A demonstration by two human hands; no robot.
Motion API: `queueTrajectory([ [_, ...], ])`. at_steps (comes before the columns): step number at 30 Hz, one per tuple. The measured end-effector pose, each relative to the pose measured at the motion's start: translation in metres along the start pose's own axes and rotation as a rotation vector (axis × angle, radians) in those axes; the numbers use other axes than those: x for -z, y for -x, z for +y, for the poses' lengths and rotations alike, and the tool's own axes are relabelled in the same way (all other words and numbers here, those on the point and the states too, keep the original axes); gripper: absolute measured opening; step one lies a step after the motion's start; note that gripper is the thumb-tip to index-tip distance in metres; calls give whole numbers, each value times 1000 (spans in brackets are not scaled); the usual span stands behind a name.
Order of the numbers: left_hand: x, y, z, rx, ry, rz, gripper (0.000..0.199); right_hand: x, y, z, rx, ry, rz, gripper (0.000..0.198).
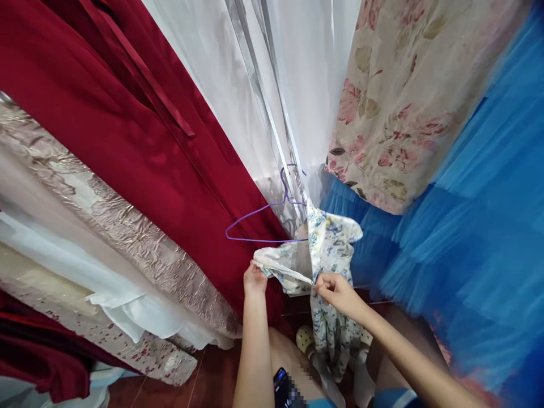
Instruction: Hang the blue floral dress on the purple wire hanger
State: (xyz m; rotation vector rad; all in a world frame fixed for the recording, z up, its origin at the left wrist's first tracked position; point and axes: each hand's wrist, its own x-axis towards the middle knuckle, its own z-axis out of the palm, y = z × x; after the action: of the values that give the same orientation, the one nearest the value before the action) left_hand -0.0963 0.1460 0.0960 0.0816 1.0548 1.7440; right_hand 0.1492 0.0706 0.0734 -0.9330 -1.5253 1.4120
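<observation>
Left hand [255,277], right hand [335,292]: fingers pinching floral garment [334,249], half on purple hanger [259,241]. Step: seemingly spreading cloth; next move likely needs slack near bare hanger end.

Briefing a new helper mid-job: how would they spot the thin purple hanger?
Find the long dark-red cloth hanging at picture left. Across its lower right edge shows the thin purple hanger, its right end hidden by a white floral fabric garment. Its purple outline stands apart from surrounding cloth.
</observation>
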Motion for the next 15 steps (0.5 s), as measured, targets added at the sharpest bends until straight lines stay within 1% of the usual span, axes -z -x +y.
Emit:
queueTrajectory([
  [2, 9, 14, -21, 40, 9, -8, 25, 4, 13, 22, -53, 33, 2, 21],
  [4, 14, 33, -40, 77, 25, -55, 17, 11, 26, 43, -128, 109, -3, 21],
  [5, 14, 45, -49, 90, 29, -112, 13, 15, 32, 52, -162, 160, -5, 21],
  [6, 13, 58, -56, 92, 24, -199, 10, 20, 37, 59, -188, 223, 2, 21],
  [8, 10, 87, -67, 66, -30, -423, 15, 31, 44, 61, -196, 358, 61, 13],
  [9, 7, 102, -71, 37, -88, -526, 18, 38, 47, 56, -176, 406, 103, 6],
  [10, 4, 117, -73, -3, -174, -606, 20, 44, 50, 47, -144, 425, 127, 9],
  [11, 1, 131, -75, -51, -287, -660, 20, 49, 52, 35, -110, 393, 109, 22],
  [12, -2, 144, -76, -116, -419, -703, 19, 53, 55, 21, -80, 308, 51, 34],
  [13, -5, 155, -76, -195, -557, -738, 18, 55, 57, 6, -66, 186, -60, 43],
  [14, -7, 164, -77, -283, -690, -762, 17, 55, 60, -8, -71, 59, -189, 48],
  [15, -8, 170, -77, -370, -805, -772, 17, 52, 62, -20, -77, -46, -282, 51],
])
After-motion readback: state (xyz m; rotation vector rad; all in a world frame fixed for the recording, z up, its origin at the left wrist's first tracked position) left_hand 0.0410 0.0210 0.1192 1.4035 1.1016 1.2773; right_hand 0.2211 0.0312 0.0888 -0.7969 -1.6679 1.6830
